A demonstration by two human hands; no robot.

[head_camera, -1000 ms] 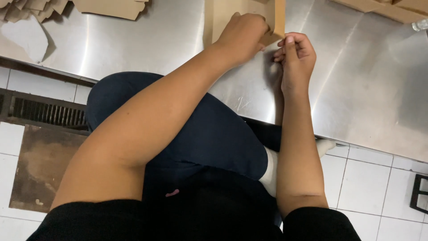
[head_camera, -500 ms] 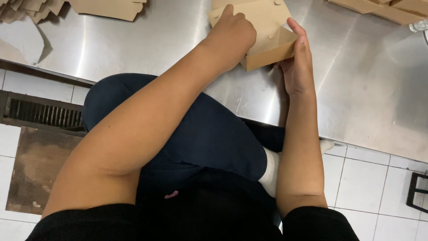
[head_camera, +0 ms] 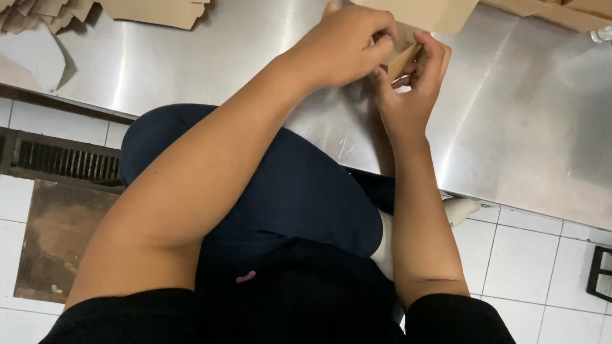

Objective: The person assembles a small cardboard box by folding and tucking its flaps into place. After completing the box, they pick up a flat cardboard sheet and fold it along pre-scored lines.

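White floor tiles (head_camera: 529,255) and a dark drain grate (head_camera: 60,159) run under a steel counter (head_camera: 217,57) that fills the top of my view. At far left on the counter I see a heap of brown cardboard scraps (head_camera: 38,13), and just beside it a flat cardboard blank (head_camera: 153,11). Moving right, my left hand (head_camera: 344,44) is curled, its fingertips pinching a small flap of the box (head_camera: 414,16) from above. The box sits at the top edge of the view, mostly cut off, directly above and between both hands. My right hand (head_camera: 408,89) meets it from below, fingers bent and pressed onto the same flap, touching the left fingertips. More cardboard (head_camera: 561,13) lies at the far right corner. Half a second ago the box lay lower and tilted, with my right palm flat along its side; now both hands have closed together on one flap.
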